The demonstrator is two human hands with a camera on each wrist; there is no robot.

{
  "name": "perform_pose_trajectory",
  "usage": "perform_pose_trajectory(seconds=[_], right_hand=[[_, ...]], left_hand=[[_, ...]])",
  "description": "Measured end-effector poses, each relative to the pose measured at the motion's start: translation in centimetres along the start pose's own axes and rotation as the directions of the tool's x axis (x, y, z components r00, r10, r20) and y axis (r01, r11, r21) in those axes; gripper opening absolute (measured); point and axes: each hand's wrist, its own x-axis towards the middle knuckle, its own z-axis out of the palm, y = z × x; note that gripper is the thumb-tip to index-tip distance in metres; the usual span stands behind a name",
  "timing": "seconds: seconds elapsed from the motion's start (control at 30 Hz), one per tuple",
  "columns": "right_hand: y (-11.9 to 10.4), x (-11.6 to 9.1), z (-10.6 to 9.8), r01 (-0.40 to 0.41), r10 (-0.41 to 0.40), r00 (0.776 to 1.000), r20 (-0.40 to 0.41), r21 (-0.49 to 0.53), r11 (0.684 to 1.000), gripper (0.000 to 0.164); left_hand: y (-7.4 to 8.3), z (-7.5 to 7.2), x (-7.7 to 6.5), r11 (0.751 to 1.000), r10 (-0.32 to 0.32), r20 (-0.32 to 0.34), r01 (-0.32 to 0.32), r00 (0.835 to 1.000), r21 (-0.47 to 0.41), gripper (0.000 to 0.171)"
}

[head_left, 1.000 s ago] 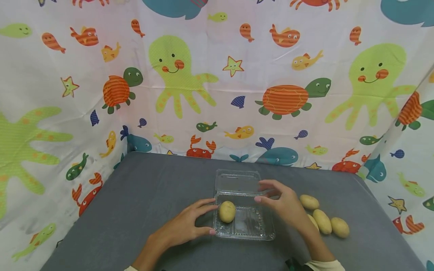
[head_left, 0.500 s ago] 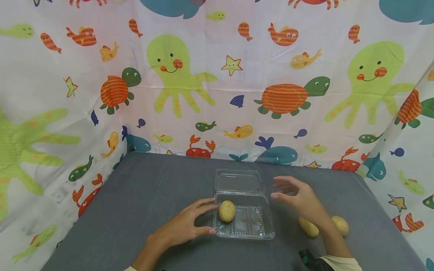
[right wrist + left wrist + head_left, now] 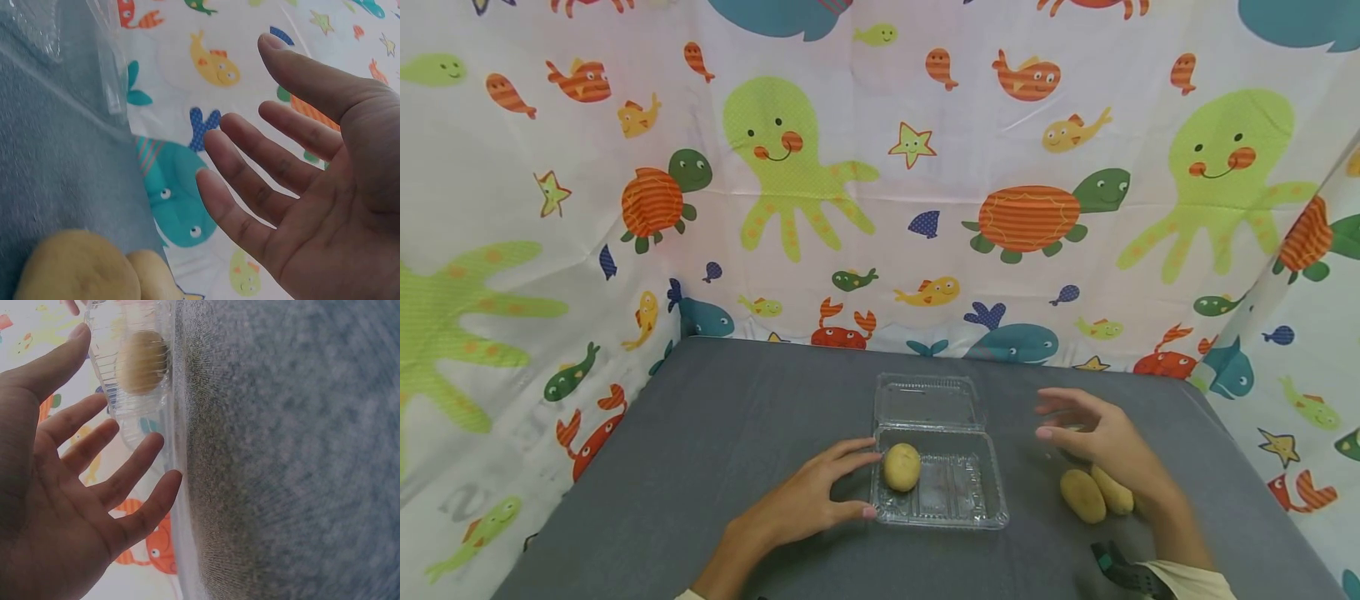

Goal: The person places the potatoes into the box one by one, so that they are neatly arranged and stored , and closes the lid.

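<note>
A clear plastic clamshell container (image 3: 958,521) lies on the table with its lid (image 3: 928,404) folded back. One potato (image 3: 902,467) sits in the left part of its base. My left hand (image 3: 805,504) is at the container's left side, fingers and thumb spread along the rim; the left wrist view shows the potato through the ribbed wall. To the right of the container, my right hand (image 3: 1097,437) hovers above the table, fingers relaxed and holding nothing. Close below it lie a potato (image 3: 1082,496) and a second potato (image 3: 153,275); the hand and forearm hide others.
A grey cloth (image 3: 760,400) covers the table. Behind and on both sides hangs a white curtain (image 3: 865,225) printed with sea animals. A dark strap (image 3: 1123,571) is on the right wrist.
My right hand has moved right, away from the container's right side to over the loose potatoes. The left hand, the container and the potato in it have stayed in place.
</note>
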Motion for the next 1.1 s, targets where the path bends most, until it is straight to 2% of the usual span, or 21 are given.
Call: perform_pose_trajectory(seconds=[0.27,0.83,1.1], right_hand=[[1.4,-0.6,-1.4,0.001,-0.001,1.000,0.003,0.025,1.000,0.056],[3.7,-0.9,-3.5,-0.110,0.107,0.994,-0.037,-0.082,0.991,0.064],[4.6,-1.0,-3.9,-0.166,0.163,0.986,-0.035,-0.092,0.982,0.071]], left_hand=[[0.1,0.0,0.0,1.000,0.005,0.000,-0.005,1.000,0.004,0.072],[0.0,0.1,0.1,1.000,-0.003,-0.001,0.003,1.000,0.009,0.073],[0.0,0.1,0.1,1.000,0.000,-0.002,0.000,1.000,0.005,0.072]])
